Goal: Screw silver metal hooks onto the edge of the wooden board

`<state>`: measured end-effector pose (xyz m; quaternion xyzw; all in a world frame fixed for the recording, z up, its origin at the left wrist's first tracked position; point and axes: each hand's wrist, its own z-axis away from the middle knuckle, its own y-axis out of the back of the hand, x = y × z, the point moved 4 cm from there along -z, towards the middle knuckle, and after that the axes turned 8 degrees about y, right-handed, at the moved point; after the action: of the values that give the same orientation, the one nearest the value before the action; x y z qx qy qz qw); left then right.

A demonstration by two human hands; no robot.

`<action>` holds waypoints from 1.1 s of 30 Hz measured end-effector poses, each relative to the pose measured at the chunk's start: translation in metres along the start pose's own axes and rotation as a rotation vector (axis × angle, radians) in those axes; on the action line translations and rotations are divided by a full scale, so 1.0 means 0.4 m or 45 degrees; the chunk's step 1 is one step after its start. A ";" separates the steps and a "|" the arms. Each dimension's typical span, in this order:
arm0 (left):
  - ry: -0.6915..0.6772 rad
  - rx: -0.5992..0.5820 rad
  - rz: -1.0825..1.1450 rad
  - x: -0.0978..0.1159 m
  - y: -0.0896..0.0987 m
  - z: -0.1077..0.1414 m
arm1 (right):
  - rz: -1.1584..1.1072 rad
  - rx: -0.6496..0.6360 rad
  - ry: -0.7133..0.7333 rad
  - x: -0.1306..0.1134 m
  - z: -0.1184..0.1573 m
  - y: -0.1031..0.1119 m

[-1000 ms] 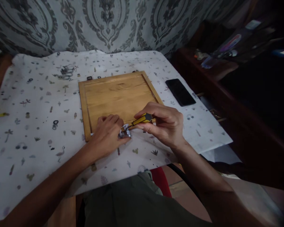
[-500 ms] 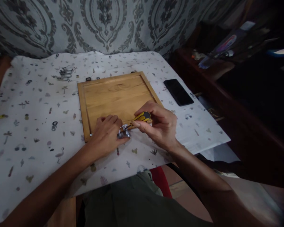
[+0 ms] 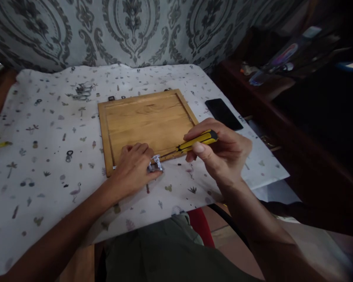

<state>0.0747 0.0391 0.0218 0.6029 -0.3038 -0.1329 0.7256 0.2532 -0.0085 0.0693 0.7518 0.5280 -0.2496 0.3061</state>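
Observation:
A framed wooden panel [image 3: 147, 121] lies flat on the table. At its near edge sits a silver metal hinge [image 3: 155, 163], with the fingers and thumb of my left hand [image 3: 135, 166] closed around it. My right hand [image 3: 223, 150] grips a yellow and black screwdriver [image 3: 198, 141] by its handle, between thumb and fingers. The thin shaft points left toward the hinge. Whether its tip touches a screw is too small to tell.
A black phone [image 3: 223, 113] lies right of the panel. Several metal pieces [image 3: 84, 91] are piled at the back left of the patterned tablecloth [image 3: 47, 145]. A plastic bottle [image 3: 282, 58] leans on the dark furniture at right.
My right hand has moved right and back from the hinge with the screwdriver, so more of its handle and shaft show. My left hand stays on the hinge.

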 end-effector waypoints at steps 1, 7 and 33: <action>-0.001 -0.001 0.003 0.000 0.000 0.000 | 0.007 -0.014 0.003 0.001 0.002 -0.003; -0.017 0.029 0.024 0.001 -0.002 0.000 | 0.033 -0.134 0.023 0.011 0.011 -0.023; -0.026 0.016 0.019 0.002 0.002 -0.003 | -0.290 -0.283 -0.219 0.038 -0.003 -0.042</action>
<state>0.0760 0.0397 0.0228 0.6036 -0.3166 -0.1317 0.7198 0.2421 0.0062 0.0562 0.6246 0.6059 -0.2860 0.4012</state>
